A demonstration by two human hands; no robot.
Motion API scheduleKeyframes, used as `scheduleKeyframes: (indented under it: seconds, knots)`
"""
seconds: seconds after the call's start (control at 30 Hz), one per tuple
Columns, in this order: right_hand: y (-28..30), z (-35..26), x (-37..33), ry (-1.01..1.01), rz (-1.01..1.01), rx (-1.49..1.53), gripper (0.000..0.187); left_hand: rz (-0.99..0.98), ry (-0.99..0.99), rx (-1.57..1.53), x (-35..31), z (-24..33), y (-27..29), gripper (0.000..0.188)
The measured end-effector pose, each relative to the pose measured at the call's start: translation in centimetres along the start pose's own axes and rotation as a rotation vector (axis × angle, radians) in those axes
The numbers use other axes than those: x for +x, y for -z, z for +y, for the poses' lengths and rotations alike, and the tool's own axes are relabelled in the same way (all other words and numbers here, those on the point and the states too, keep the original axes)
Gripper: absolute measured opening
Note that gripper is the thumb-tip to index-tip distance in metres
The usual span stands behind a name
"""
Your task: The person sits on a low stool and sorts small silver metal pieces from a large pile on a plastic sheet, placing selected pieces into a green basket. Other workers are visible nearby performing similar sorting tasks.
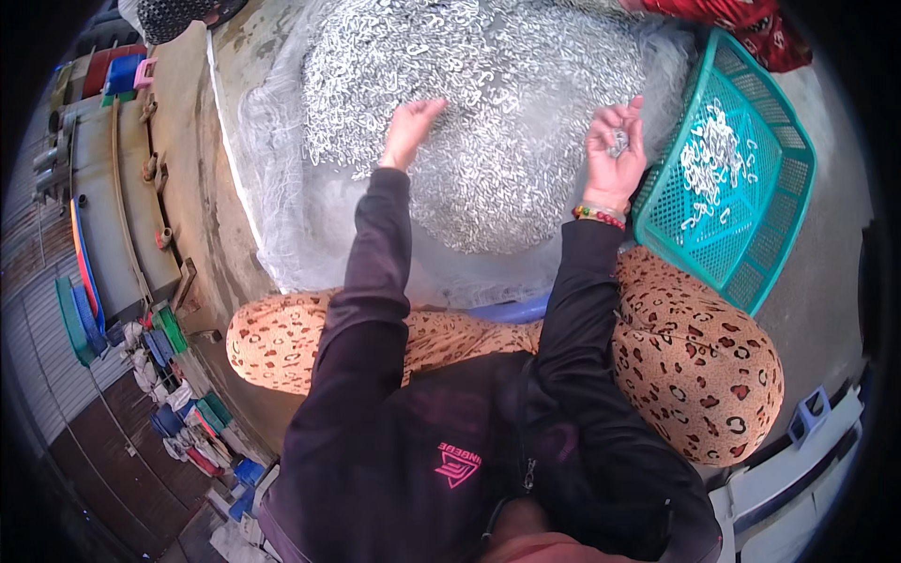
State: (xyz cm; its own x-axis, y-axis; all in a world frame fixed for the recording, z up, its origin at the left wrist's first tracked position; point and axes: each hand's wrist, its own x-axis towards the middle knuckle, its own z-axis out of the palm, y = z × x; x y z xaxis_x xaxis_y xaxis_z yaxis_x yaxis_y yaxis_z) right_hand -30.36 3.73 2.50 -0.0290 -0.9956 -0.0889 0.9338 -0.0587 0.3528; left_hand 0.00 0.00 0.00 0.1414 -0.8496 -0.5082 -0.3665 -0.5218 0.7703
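both arms [375,244] reach forward. left hand [411,131] is over the pile of little curled silvery bits [469,192], wrist bent inward, fingertips pointing right, can't tell if they're pinching anything. right hand [615,155] is turned palm up near the teal basket [784,211], fingers curled round a few bits.

Left grip [413,132] inward, right grip [616,158] curled

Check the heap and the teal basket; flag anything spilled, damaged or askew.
Nothing stands out: the pale curled pieces lie heaped on thin netting, and the teal basket shows no visible break, with similar pieces inside.
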Motion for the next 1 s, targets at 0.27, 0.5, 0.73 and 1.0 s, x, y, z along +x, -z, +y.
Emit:
scheduleKeyframes:
  seconds: [0.27,0.5,0.73,1.0]
  knots:
    - [3.3,4.0,0.3,-0.071,0.302,-0.060,0.030,0.133,-0.357,0.524,1.8,-0.6,-9.3,0.037]
    - [4.7,0.7,0.1,0.081,0.337,0.183,0.026,0.000,-0.341,0.486,1.3,1.7,-10.9,0.029]
    - [6.2,2.4,-0.5,0.000,0.444,0.123,0.026,0.256,-0.241,0.560,-3.7,1.6,-4.2,0.042]
    - [4.8,3.4,0.1,-0.080,0.352,0.072,0.025,-0.336,-0.150,-1.220,-2.6,4.9,-3.6,0.016]
